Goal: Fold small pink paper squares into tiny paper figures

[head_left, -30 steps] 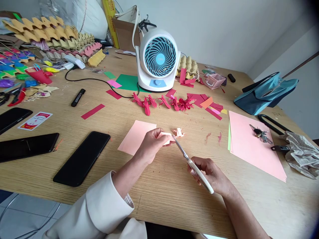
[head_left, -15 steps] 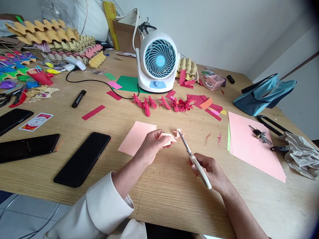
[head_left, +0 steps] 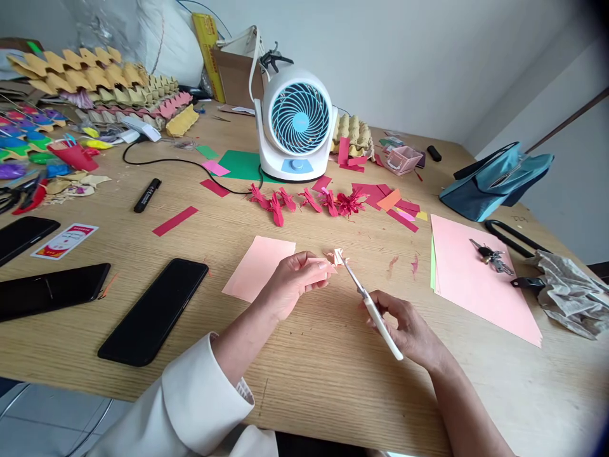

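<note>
My left hand point(head_left: 291, 285) pinches a small folded piece of pink paper point(head_left: 322, 271) above the table, its pointed end toward the right. In my right hand point(head_left: 397, 324) is a pair of white-handled scissors point(head_left: 375, 317), blades pointing up and left. The blade tips lie at small pink paper scraps point(head_left: 337, 256), just beyond the folded piece and apart from it. The blades look closed or nearly so. A pink paper sheet point(head_left: 257, 266) lies flat, partly behind my left hand. Several red cut-paper shapes point(head_left: 311, 200) form a row farther back.
A white fan point(head_left: 299, 127) stands at the back with its cable running left. Phones point(head_left: 155, 311) and a black marker point(head_left: 148, 195) lie on the left. To the right are stacked pink sheets point(head_left: 480, 292) with keys point(head_left: 490, 256) and a blue bag point(head_left: 497, 184). Egg trays point(head_left: 80, 70) fill the back left.
The folded pink paper has turned slightly in my left hand. The scissor tips have shifted a little left and down. The view has moved slightly.
</note>
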`<state>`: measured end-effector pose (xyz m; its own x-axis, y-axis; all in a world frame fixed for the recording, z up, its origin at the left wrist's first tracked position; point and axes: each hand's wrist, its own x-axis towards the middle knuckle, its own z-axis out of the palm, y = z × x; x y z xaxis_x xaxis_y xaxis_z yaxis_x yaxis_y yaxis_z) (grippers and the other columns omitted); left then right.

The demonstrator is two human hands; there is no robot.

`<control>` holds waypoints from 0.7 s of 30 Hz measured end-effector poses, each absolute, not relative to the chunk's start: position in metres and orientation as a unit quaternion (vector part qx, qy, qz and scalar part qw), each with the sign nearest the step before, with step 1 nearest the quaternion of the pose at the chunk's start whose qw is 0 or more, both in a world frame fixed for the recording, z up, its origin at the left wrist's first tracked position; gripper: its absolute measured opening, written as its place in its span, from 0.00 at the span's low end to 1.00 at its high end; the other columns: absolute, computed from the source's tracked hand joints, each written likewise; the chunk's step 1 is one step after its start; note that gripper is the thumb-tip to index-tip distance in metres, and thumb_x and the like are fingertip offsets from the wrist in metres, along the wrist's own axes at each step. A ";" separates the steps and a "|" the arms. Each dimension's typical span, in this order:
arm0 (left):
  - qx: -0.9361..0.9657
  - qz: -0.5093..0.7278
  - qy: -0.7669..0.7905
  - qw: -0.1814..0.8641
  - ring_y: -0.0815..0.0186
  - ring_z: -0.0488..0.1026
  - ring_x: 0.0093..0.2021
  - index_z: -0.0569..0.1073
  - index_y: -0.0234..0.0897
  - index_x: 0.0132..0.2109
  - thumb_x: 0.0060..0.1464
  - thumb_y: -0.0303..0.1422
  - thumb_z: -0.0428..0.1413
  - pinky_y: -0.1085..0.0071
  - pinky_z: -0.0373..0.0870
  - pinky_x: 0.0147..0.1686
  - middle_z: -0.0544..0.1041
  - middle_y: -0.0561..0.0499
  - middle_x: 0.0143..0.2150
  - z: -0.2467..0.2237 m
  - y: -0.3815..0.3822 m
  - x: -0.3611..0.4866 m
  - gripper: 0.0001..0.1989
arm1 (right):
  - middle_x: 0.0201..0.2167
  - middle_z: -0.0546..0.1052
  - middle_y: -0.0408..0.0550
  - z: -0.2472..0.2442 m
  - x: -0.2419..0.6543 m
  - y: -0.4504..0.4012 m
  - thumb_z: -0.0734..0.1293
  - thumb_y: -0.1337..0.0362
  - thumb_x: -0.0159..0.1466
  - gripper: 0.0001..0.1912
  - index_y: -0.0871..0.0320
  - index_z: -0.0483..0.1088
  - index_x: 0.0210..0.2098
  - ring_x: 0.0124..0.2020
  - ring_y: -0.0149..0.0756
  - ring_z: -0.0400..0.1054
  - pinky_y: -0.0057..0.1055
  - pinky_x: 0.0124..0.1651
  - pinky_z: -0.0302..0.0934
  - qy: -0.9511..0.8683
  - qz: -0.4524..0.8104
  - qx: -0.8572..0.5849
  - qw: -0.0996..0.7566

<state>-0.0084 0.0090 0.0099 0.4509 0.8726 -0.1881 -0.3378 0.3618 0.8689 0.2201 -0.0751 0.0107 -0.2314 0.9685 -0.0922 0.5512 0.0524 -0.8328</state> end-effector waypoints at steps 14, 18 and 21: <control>0.407 0.404 0.343 0.744 0.71 0.70 0.35 0.75 0.33 0.32 0.49 0.38 0.64 0.73 0.68 0.37 0.76 0.51 0.34 0.009 0.009 -0.008 0.12 | 0.29 0.74 0.50 -0.005 0.270 -0.067 0.62 0.49 0.62 0.18 0.58 0.70 0.35 0.29 0.40 0.67 0.34 0.33 0.58 -0.573 0.068 -0.785 0.225; 0.456 0.408 0.368 0.700 0.73 0.66 0.29 0.73 0.32 0.29 0.48 0.38 0.64 0.74 0.64 0.33 0.71 0.54 0.26 0.012 0.007 -0.005 0.13 | 0.35 0.76 0.58 -0.014 0.316 -0.070 0.61 0.44 0.61 0.22 0.58 0.71 0.36 0.38 0.52 0.71 0.45 0.39 0.61 -0.479 -0.049 -0.874 0.059; 0.488 0.411 0.377 0.671 0.72 0.66 0.29 0.72 0.32 0.28 0.48 0.38 0.64 0.74 0.63 0.33 0.69 0.55 0.25 0.015 0.005 -0.004 0.13 | 0.39 0.75 0.64 -0.014 0.337 -0.076 0.56 0.40 0.63 0.31 0.61 0.74 0.41 0.42 0.58 0.70 0.51 0.41 0.61 -0.434 -0.044 -0.900 0.004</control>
